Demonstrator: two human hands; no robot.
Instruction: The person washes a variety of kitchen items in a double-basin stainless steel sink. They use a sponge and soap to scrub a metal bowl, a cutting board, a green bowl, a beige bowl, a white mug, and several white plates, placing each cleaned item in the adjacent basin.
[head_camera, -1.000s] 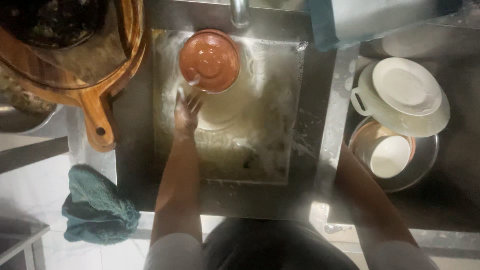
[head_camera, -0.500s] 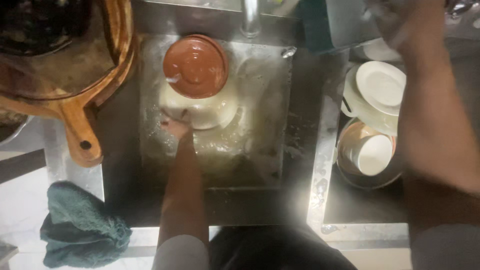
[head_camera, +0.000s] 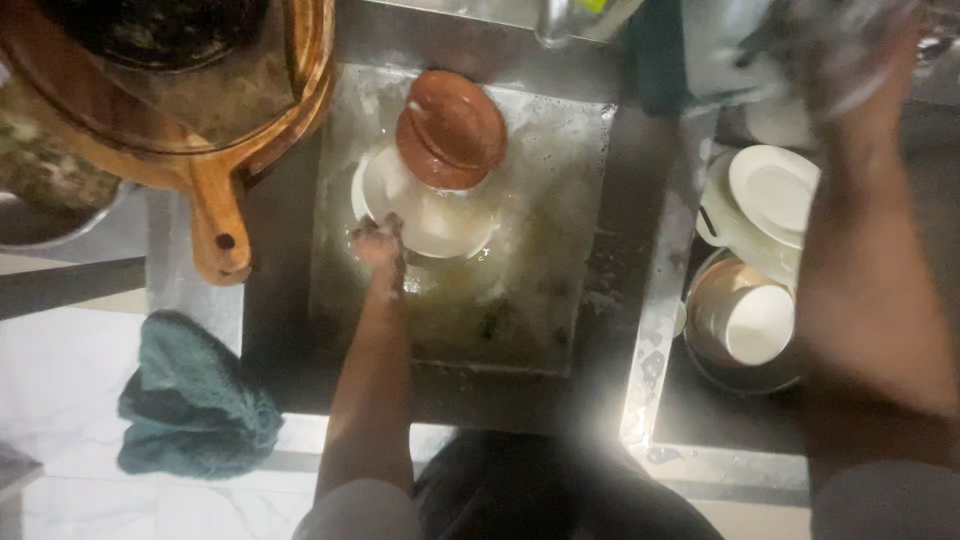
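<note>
White plate (head_camera: 425, 215) in the sink (head_camera: 590, 330): my left hand (head_camera: 378, 245) grips its edge. My right hand (head_camera: 850, 70) is blurry; I cannot tell its grip. I think washing comes next.

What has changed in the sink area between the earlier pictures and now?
The right arm rose from the counter to the upper right, hand blurred. The left hand drew back slightly to the white plate. The brown bowl, stacked dishes and teal cloth stayed.

left hand (head_camera: 380, 245): reaching down, fingers curled | right hand (head_camera: 850, 60): raised, blurred, grip unclear
</note>
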